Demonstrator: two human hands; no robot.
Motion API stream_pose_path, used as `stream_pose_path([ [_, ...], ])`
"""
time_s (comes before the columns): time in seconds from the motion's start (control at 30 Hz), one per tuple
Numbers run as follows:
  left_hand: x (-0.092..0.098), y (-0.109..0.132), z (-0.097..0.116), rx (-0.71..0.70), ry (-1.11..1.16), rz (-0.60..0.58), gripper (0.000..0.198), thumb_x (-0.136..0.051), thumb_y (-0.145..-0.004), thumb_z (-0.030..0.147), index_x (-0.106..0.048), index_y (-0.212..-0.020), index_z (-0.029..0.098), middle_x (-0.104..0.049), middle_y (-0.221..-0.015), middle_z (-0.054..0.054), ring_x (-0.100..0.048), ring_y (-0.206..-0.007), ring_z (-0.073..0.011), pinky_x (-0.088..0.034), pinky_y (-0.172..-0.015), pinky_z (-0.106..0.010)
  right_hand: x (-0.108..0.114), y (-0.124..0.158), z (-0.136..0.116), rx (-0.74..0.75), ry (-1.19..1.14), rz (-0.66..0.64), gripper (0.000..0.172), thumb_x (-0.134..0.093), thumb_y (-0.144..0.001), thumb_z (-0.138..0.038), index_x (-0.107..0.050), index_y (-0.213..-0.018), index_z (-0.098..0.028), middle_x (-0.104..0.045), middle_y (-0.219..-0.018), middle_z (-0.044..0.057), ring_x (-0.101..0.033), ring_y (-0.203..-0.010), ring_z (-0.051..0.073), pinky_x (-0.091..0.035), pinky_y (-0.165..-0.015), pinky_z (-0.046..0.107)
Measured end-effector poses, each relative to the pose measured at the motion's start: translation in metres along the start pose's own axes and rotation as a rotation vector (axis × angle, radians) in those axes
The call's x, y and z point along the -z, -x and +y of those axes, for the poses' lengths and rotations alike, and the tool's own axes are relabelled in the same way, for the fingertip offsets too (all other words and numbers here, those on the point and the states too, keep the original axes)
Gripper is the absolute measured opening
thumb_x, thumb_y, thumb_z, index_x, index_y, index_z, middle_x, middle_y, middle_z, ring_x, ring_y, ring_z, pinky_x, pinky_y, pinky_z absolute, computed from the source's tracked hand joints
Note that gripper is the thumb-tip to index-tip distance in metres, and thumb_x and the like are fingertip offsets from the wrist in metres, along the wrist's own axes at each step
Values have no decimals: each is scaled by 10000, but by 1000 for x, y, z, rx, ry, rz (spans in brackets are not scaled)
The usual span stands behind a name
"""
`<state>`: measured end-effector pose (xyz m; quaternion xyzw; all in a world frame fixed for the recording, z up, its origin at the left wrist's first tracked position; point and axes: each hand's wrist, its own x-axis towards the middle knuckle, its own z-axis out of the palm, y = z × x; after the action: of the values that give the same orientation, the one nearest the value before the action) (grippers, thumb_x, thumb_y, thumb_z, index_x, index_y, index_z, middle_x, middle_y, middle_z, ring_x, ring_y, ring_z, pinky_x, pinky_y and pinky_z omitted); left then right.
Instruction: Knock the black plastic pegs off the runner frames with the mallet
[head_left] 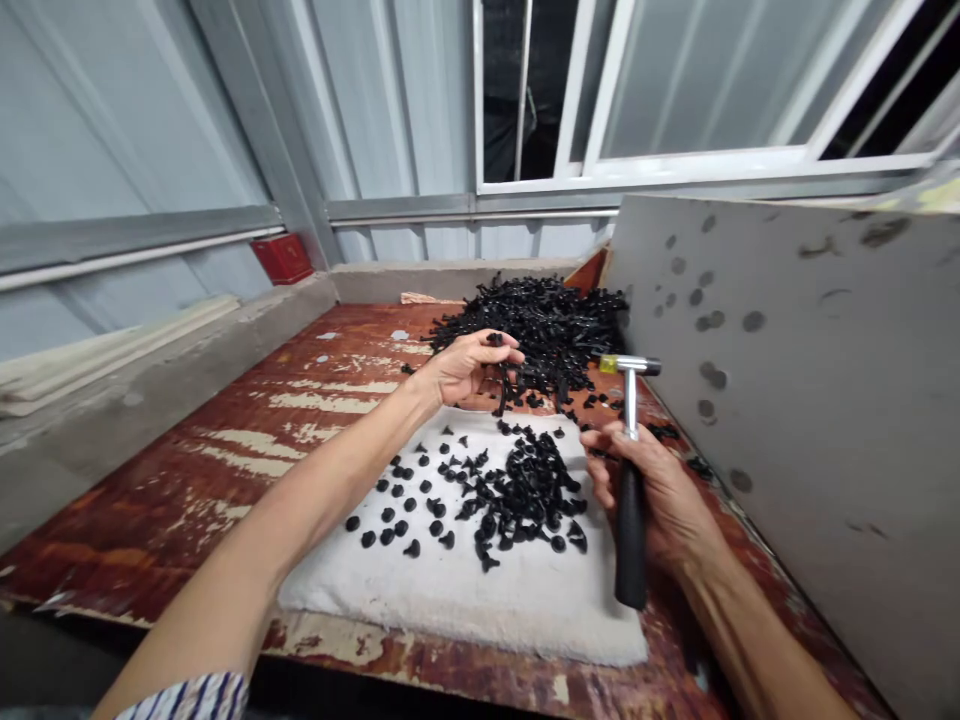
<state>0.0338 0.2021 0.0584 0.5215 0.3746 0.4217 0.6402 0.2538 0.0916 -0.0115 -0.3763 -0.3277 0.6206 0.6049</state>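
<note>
My left hand (480,368) is closed on a slim black piece (502,392), which hangs down from the fingers in front of a heap of similar black pieces (551,325). In my right hand (649,480) is a small hammer (631,520) with a black grip, a metal neck and a head with one yellow and one black face. It is held upright, head at the top, beside the right edge of a white cloth pad (450,600). Many small black stemmed caps (532,480) lie on the pad, piled at the right and scattered singly at the left.
The pad rests on a worn red-brown wooden table (247,450). A grey spotted board (795,400) stands along the right side. Behind are a low concrete ledge (420,275), a red box (283,258) and a metal wall with a sliding window (697,80).
</note>
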Motion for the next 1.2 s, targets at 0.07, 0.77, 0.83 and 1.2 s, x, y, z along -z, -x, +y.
stream_pose_path([
  [0.07, -22, 11, -5, 53, 53, -175, 318, -797, -687, 188, -614, -945, 158, -697, -834, -25, -649, -642, -133, -537, -642, -315, 0, 0, -1, 12, -7, -3, 429, -839, -614, -354, -550, -906, -232, -719, -865, 10, -588, -488, 101, -441, -326, 170],
  [0.77, -64, -3, -12, 92, -302, -211, 369, -754, -742, 263, -549, -1036, 172, -595, -746, 23, -607, -529, -98, -397, -466, -199, 5, -4, -7, 200, -51, 56, 378, -739, -627, -280, -437, -851, -245, -628, -593, -90, -437, -335, 46, -334, -307, 135],
  [0.83, -61, 7, -11, 81, -387, -179, 391, -721, -753, 229, -511, -1079, 177, -580, -765, 33, -593, -534, -80, -380, -470, -187, 1, 1, -6, 179, -36, 51, 376, -745, -631, -278, -445, -855, -242, -636, -606, -87, -433, -331, 45, -338, -306, 141],
  [1.2, -65, 58, -28, 8, -231, -56, 359, -597, -674, 28, -437, -961, 171, -567, -714, 48, -555, -533, -76, -442, -568, -241, -22, 23, -3, 192, 61, 81, 392, -747, -622, -322, -437, -850, -249, -538, -473, -109, -433, -332, 63, -330, -312, 133],
])
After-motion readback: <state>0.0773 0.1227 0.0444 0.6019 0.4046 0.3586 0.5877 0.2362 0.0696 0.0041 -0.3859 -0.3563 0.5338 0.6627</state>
